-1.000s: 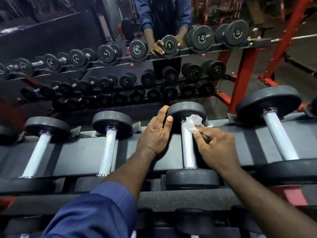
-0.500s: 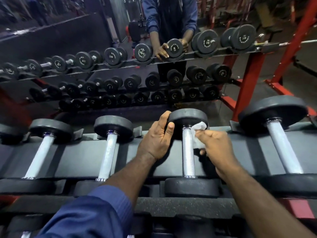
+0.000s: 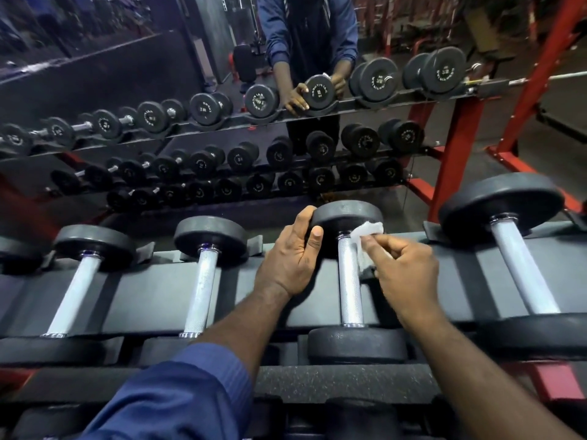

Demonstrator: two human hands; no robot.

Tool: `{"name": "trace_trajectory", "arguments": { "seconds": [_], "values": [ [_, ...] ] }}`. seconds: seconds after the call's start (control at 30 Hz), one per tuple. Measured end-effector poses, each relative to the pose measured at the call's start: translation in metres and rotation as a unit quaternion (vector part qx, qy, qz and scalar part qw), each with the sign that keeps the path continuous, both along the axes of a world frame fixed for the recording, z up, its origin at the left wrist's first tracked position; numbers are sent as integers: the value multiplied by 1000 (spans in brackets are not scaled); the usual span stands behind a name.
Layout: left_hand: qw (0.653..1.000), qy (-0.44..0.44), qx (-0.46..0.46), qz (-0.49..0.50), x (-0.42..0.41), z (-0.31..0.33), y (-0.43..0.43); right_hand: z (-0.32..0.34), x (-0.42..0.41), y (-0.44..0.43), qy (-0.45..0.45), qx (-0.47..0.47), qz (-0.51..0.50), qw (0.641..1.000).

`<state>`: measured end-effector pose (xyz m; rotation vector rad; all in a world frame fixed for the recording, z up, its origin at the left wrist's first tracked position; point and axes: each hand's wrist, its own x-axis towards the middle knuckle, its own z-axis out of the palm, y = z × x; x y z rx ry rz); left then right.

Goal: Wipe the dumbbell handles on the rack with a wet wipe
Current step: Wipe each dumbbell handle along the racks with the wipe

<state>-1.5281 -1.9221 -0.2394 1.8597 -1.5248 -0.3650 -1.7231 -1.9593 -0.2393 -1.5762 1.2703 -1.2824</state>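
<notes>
Change: over the last second the wet wipe [image 3: 368, 230] has slipped off the top of the handle [image 3: 351, 287] onto its right flank; the left hand [image 3: 292, 258] has stayed on the far head [image 3: 349, 214].
Left dumbbells [image 3: 203, 290]: two lie in the cradles of the rack [image 3: 149, 290] at nine o'clock from the hands, with nothing touching their handles.
Left hand: fingers and thumb are curled round the far head's rim, at ten o'clock from the handle's middle. This is likely bracing the dumbbell so it does not roll under the rubbing.
Handle: knurled steel, running six to twelve o'clock between the two hands, with the near head [image 3: 355, 347] at six.
Wet wipe: crumpled white, pressed to the handle's far end at one o'clock, seemingly touching the far head.
Right hand [image 3: 406, 268]: at three o'clock from the handle, fingertips pinching the wipe, other fingers curled — a narrow grip suited to working near the collar.
Right dumbbell [image 3: 521, 268]: larger, well apart at three o'clock, not yet reached.
</notes>
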Motion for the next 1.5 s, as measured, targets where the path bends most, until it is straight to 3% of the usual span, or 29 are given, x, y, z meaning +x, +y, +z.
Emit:
{"name": "trace_trajectory", "arguments": {
  "seconds": [0.07,0.13,0.2,0.27,0.4,0.6,0.8,0.93,1.07,1.17,1.27,1.3,1.37,1.5],
  "values": [
    [1000,4,-2,-1,1,-1,0,2,1,10,78,-139,-3,987],
    [1000,4,-2,-4,2,-1,0,6,-2,12,188,-254,21,949],
    [1000,3,-4,-4,3,-3,-1,8,-6,8,287,-310,50,905],
    [1000,16,-8,-1,5,-3,-2,12,-8,8,327,-340,91,877],
    [999,39,-32,-10,6,-5,-3,27,-9,9,391,-331,167,842],
    [996,57,-62,-22,9,-8,-4,48,15,12,576,-291,235,728],
    [996,70,-56,-24,10,-7,-5,64,29,11,589,-311,177,725],
    [996,58,-66,-23,9,-6,-3,58,26,12,617,-280,204,706],
    [996,57,-63,-28,10,-8,-4,59,13,15,560,-283,166,761],
    [995,59,-70,-25,10,-8,-3,36,-4,23,481,-248,93,836],
    [996,53,-74,-20,8,-7,-2,12,-7,23,268,-131,72,952],
    [995,55,-77,-19,9,-8,-2,9,-5,22,189,-84,90,974],
    [995,57,-81,-17,9,-9,-3,14,1,24,98,-21,99,990],
    [995,57,-78,-17,10,-9,-3,20,3,25,4,58,48,997]
  ]
}}
